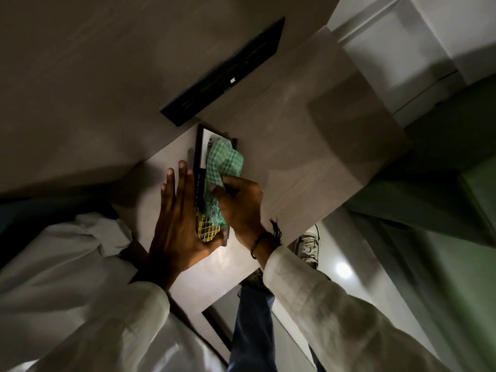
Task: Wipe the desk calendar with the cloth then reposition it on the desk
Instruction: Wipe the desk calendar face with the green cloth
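The desk calendar [200, 157], black-edged with a white face and a gold grid near its lower end, lies on the pale desk [308, 162] at mid-frame. My left hand [178, 224] lies flat against its left edge, fingers straight, with the thumb side over the gold grid. My right hand [240, 208] is closed on a green checked cloth [224, 162] that is bunched over the calendar's face and hides most of it.
A black flat device [224, 73] is mounted on the wall panel just behind the calendar. The desk's right edge drops to a glossy floor, where my shoe [308, 245] and jeans leg show. A green cabinet [442, 170] stands at the right.
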Available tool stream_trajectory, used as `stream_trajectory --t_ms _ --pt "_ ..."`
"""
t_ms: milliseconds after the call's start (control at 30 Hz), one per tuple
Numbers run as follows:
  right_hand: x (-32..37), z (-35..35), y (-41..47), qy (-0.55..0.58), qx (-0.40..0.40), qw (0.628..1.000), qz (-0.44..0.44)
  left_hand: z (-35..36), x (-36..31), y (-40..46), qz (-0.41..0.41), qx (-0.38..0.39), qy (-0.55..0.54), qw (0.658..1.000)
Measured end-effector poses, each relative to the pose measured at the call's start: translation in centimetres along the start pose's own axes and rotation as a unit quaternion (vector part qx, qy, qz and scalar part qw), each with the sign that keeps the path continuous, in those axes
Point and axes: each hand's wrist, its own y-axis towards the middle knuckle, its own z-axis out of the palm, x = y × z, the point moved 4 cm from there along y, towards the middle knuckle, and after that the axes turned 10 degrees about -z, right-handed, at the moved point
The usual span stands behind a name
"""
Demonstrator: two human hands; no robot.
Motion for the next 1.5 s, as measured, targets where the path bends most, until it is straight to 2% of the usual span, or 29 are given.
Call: stream_trajectory --t_ms 200,333,467,600,667,767,933,1033,1167,1300,1500 --pt "0.1 -0.8 0.8 -0.022 -0.027 0.999 0.024 -0.2 -0.4 0.0 0.007 -0.003 -0.02 1.0" --pt "-0.2 0.1 -0.2 0.002 -0.002 1.0 0.017 -0.1 -0.2 0.0 0.017 -0.008 -0.012 1.0" --pt "-1.1 -1.3 0.5 -0.039 -0.02 0.998 0.048 -0.1 -0.4 -0.1 0.007 0.003 -0.019 1.0" --pt "0.4 -0.4 -0.1 -0.026 0.014 0.999 0.011 -0.2 -0.1 0.0 -0.002 0.012 -0.018 1.0" --pt "0.0 -0.6 -0.1 -0.06 0.03 0.998 -0.011 -0.2 -0.1 0.0 0.0 0.013 -0.018 1.0" --pt "-0.5 -1.3 0.7 -0.085 0.013 0.996 0.012 0.0 -0.1 0.0 -0.004 0.015 -0.02 1.0" --pt "-0.1 -0.3 -0.2 -0.089 0.049 0.994 -0.036 0.0 0.1 0.1 -0.003 0.012 -0.018 1.0" --pt "-0.7 -0.9 0.7 -0.135 0.031 0.99 -0.014 0.1 0.2 0.1 -0.013 0.017 -0.014 1.0" --pt "-0.1 -0.4 0.3 -0.103 0.017 0.994 -0.023 0.0 0.0 0.2 -0.012 0.014 -0.008 1.0" --pt "-1.1 -1.0 -0.1 -0.121 0.021 0.992 0.008 -0.2 -0.3 0.2 -0.01 0.013 -0.015 1.0" --pt "0.3 -0.2 -0.5 -0.107 0.015 0.993 -0.052 -0.1 0.0 0.1 0.014 -0.009 -0.008 1.0"
